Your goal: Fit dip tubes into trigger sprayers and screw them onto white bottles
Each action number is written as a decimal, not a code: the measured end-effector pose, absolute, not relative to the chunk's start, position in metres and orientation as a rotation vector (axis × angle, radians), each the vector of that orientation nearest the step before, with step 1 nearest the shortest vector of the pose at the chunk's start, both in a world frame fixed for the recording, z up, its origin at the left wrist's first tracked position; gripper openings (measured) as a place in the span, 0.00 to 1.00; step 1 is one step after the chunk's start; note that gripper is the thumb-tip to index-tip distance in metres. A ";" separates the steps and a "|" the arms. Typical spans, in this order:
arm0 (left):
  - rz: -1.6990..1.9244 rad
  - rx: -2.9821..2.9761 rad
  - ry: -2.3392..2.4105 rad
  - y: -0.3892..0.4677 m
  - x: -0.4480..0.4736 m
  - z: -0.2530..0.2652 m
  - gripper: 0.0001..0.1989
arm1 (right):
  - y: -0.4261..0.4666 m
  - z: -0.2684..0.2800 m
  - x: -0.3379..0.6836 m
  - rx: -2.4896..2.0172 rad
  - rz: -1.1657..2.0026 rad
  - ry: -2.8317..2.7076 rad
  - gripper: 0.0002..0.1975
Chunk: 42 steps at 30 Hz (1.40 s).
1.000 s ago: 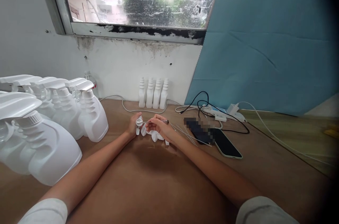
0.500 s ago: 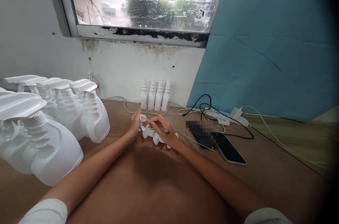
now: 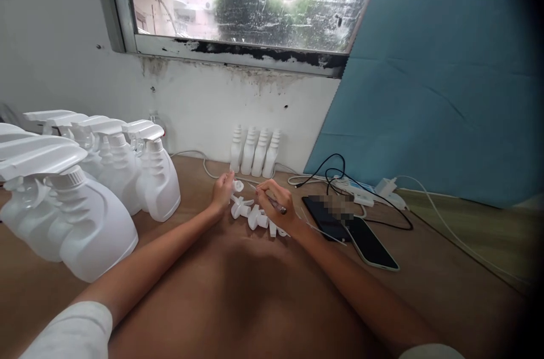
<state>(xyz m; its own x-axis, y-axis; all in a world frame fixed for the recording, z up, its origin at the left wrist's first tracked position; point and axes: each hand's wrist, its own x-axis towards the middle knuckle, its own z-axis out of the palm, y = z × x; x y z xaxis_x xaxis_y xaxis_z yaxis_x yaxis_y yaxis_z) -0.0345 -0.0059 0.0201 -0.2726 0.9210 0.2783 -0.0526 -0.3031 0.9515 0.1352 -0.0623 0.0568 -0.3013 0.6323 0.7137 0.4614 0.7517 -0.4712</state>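
Note:
My left hand (image 3: pixel 221 195) is closed around a small white plastic spray-head part (image 3: pixel 238 185), whose round open end faces right. In my right hand (image 3: pixel 276 200) is a slim pen-like tool (image 3: pixel 279 208) with a dark rear end, held in a writing grip. Its thin tip lies just right of the part; I cannot tell whether they touch. Below and between the hands, several loose white trigger parts (image 3: pixel 255 217) lie on the brown table (image 3: pixel 204 291). Thin pale tubes (image 3: pixel 327 233) stick out past my right wrist.
White spray bottles (image 3: pixel 97 217) with trigger heads crowd the left side. Small white bottles (image 3: pixel 257 152) stand in a row by the wall. Phones (image 3: pixel 374 243), black cables (image 3: pixel 340 166) and a power strip (image 3: pixel 386 196) lie to the right, below a blue cloth (image 3: pixel 425 64).
The view has shifted slightly, moving the scene right. My right hand has drawn the tool's tip back from the part's opening, and the hands are a little farther apart.

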 end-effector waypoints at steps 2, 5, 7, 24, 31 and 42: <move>1.651 1.297 1.199 -0.008 -0.034 0.021 0.20 | -0.066 0.062 0.136 -0.848 0.227 -1.976 0.07; 1.612 1.402 1.247 -0.011 -0.032 0.022 0.18 | -0.071 0.067 0.134 -0.877 0.267 -2.022 0.08; 1.585 1.460 1.272 -0.013 -0.031 0.023 0.18 | -0.072 0.068 0.132 -0.902 0.285 -2.043 0.07; 1.442 1.747 1.386 -0.025 -0.033 0.031 0.15 | -0.041 0.081 0.159 -1.279 0.129 -2.107 0.07; 1.345 1.624 1.571 0.000 -0.047 0.018 0.11 | -0.014 0.075 0.196 -1.226 0.333 -2.575 0.06; 1.227 1.584 1.639 0.007 -0.060 0.015 0.08 | 0.000 0.062 0.221 -1.365 0.543 -2.794 0.16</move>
<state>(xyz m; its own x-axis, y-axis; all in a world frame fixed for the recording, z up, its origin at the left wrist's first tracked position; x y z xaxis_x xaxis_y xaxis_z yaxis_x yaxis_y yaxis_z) -0.0601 0.0068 0.0155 -0.1576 0.9662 0.2040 0.4681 -0.1088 0.8770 0.2206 -0.0001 0.0616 -0.6260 0.7629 -0.1617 0.7679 0.5669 -0.2981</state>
